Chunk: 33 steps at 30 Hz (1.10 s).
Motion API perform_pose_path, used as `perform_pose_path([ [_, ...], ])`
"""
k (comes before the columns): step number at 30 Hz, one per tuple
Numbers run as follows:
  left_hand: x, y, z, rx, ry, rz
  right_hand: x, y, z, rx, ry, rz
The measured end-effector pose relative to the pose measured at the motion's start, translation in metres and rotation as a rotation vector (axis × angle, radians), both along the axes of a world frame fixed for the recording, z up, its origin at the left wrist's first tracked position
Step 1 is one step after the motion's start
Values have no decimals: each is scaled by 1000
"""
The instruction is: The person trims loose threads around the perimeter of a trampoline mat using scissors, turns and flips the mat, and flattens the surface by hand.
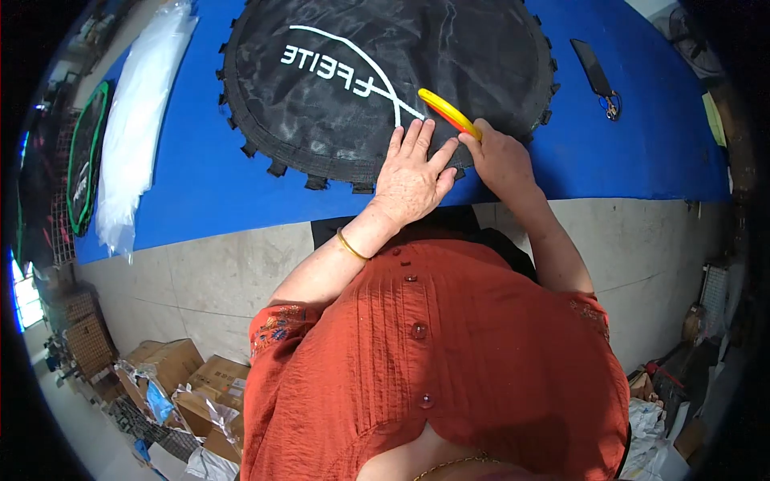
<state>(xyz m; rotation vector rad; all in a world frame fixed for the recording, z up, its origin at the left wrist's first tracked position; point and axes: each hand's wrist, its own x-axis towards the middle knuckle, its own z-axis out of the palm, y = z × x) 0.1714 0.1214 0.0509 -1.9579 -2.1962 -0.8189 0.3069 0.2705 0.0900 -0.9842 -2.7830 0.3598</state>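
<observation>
At the blue desk's (192, 180) near edge, left hand (411, 178) lies spread on a round black fabric mat (469, 48), black rim tabs (317, 183) seemingly attached, right hand (505, 160) pinching a curved yellow tool (447, 113).

Bright, mostly even light on the left hand (411, 183) and right hand (504, 164); skin detail crisp. Soft dark shadow on the blue table (634, 152) just right of the right hand. Black mat (489, 48) under and beyond the hands: pale sheen along wrinkles. Plastic wrap (148, 112), well left of them, glares near white. Window-like patch (28, 297) at far left blown out, blue-fringed. Shirt (481, 337), nearer than the hands, darkens in its lower folds. Wide-lens distortion: table edge bowed, corners black. Fan (686, 34), far right beyond the hands, dim and soft.
</observation>
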Motion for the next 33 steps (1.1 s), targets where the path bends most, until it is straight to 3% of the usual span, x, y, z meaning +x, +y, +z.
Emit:
perform_pose_path([
  [33, -3, -1, 5, -21, -23, -16, -30, 7, 21, -3, -124, 48],
])
